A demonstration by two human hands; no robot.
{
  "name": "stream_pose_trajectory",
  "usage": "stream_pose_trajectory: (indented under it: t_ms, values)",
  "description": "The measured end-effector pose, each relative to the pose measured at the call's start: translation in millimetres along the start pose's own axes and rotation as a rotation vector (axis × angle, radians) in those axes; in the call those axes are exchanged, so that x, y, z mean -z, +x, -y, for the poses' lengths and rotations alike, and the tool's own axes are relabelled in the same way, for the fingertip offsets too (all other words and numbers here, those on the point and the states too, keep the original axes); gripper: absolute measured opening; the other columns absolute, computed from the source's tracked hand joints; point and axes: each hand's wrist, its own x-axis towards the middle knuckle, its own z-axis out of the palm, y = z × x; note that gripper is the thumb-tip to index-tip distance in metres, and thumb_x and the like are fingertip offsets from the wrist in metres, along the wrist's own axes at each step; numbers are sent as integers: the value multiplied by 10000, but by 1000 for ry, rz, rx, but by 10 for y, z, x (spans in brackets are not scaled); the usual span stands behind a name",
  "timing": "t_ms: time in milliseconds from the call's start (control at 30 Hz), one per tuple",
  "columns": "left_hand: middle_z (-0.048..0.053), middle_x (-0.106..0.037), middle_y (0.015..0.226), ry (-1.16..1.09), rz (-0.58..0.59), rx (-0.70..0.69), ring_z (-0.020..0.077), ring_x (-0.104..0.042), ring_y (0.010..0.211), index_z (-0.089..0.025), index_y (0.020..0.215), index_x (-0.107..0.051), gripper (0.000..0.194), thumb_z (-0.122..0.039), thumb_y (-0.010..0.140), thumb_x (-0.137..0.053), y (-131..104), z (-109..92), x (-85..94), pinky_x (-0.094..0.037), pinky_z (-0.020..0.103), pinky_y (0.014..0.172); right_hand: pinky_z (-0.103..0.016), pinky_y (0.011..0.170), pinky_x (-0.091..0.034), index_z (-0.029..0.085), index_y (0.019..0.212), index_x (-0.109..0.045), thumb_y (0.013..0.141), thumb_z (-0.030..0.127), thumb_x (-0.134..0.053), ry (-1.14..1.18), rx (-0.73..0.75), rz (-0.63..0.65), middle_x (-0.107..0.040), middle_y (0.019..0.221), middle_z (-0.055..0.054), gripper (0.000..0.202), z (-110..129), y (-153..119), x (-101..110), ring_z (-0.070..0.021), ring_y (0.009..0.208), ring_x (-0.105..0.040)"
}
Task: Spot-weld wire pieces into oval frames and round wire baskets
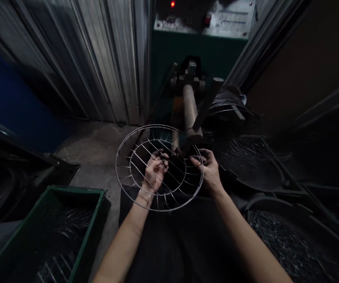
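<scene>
A round wire basket (134, 199), with a large outer ring, a smaller inner ring and straight wires across it, is held tilted in front of the machine. At its right side my right hand (209, 169) is closed around the rim. My left hand (155, 173) shows through the wires near the middle of the basket, its fingers curled into a pinch. What sits between those fingers is too small and dark to make out. Just beyond the basket are a thick metal arm (189, 106) and a dark slanted rod (207, 104) of the machine.
The machine's panel (231, 23) has a red light (173, 4). A green crate (94, 228) with wire pieces stands at lower left. On the right are coiled wire (225, 98) and a round container (264, 202) full of short metal pieces. Corrugated sheeting (110, 59) rises behind.
</scene>
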Motion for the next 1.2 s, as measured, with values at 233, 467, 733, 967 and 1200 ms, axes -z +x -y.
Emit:
stream_pose_trajectory:
  t_ms: [233,467,733,967,1200]
  values:
    - [19,-629,840,-14,-48,-86,92,-555,642,-174,1009,-558,361,-126,654,-609,-7,94,-14,-390,195,549,-301,676,-515,271,988,-508,571,387,-817,69,-22,41,-659,775,37,531,-13,147,-53,-145,691,-627]
    - [48,-599,918,17,155,-23,128,-550,723,-179,1076,-564,432,-234,650,-610,-35,-70,31,-409,216,571,-287,681,-502,279,1013,-531,582,360,-816,68,-38,74,-668,778,47,523,-56,170,11,-141,718,-629]
    - [45,-622,867,57,115,-183,123,-562,727,-175,975,-563,292,-163,683,-574,-21,27,33,-420,220,620,-279,686,-486,256,939,-590,614,373,-791,-73,-10,37,-658,816,17,400,-12,-60,160,-149,779,-610]
    - [24,-614,857,56,19,-288,112,-571,716,-186,951,-517,277,-190,681,-577,93,78,28,-434,230,651,-254,615,-462,238,929,-568,587,383,-800,-11,-34,52,-643,750,37,438,-44,163,-8,-125,677,-585]
    - [26,-612,841,76,22,-328,114,-582,710,-184,945,-519,244,-202,705,-562,147,58,21,-438,225,620,-274,693,-478,249,941,-564,593,358,-812,25,-1,84,-671,772,31,441,-57,235,-32,-136,722,-614]
